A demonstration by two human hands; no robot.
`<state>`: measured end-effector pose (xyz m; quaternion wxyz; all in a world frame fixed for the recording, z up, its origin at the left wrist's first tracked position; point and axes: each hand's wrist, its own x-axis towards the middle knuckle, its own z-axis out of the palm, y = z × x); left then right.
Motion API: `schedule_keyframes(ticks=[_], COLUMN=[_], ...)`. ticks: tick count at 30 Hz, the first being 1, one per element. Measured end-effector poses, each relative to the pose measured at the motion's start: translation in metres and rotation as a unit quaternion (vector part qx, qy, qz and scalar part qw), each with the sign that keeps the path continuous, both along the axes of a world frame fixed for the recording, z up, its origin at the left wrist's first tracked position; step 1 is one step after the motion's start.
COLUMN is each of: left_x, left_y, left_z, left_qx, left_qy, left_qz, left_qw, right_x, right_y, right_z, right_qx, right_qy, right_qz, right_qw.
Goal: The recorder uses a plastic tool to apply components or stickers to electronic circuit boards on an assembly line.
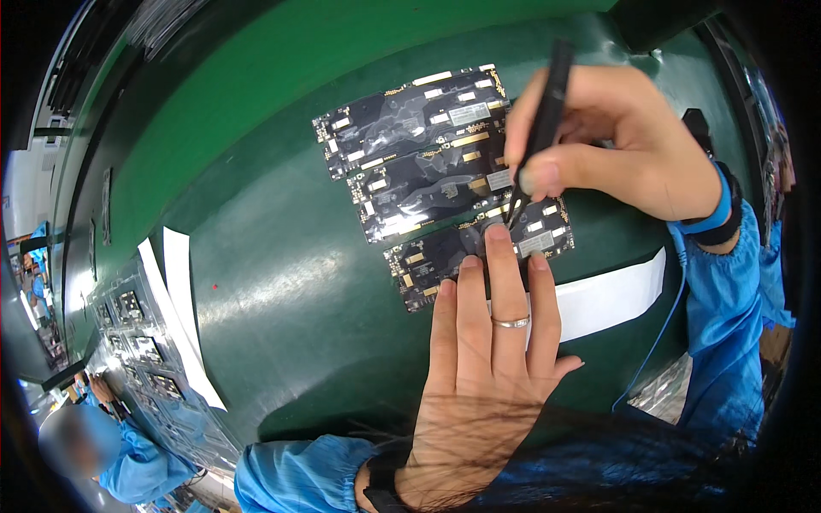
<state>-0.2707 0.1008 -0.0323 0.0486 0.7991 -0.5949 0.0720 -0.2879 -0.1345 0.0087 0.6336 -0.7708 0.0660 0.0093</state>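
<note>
Three black circuit boards with gold contacts and glossy dark film lie in a stepped row on the green mat. On the nearest circuit board, my left hand rests with fingers stretched flat, a ring on one of them. My right hand grips black tweezers, slanted with the tips down at that board's upper edge, close to my left fingertips. Whether the tips pinch anything is too small to tell. Part of the board is covered by my left fingers.
A white paper strip lies beside my left hand, partly beneath it. A blue wrist-strap cord runs down from my right wrist. More white strips lie at left, by a clear tray of boards. Another person in a blue sleeve sits at lower left.
</note>
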Motion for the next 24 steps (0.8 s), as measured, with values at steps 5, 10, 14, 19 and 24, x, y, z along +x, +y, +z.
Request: schedule_keyframes(ticks=[5,10,14,19,24], left_x=[0.005,-0.004,-0.004,-0.005,-0.007], left_y=[-0.003,0.005,0.009,0.008,0.007], left_z=[0.03,0.047,0.043,0.044,0.04], left_qx=[0.022,0.03,0.085,0.107,0.089], left_qy=[0.119,0.161,0.134,0.123,0.128], left_qz=[0.021,0.008,-0.004,-0.012,-0.007], left_qw=[0.992,0.986,0.987,0.987,0.988], right_x=[-0.016,-0.027,-0.019,-0.016,-0.018], right_y=[0.006,0.023,0.027,0.025,0.025], right_z=[0.024,0.019,0.003,-0.004,-0.009], right_qx=[-0.097,-0.042,0.018,0.034,0.02], right_qy=[-0.08,-0.042,0.003,0.013,0.0], right_qz=[-0.029,-0.122,-0.117,-0.098,-0.086], right_qw=[0.992,0.991,0.993,0.995,0.996])
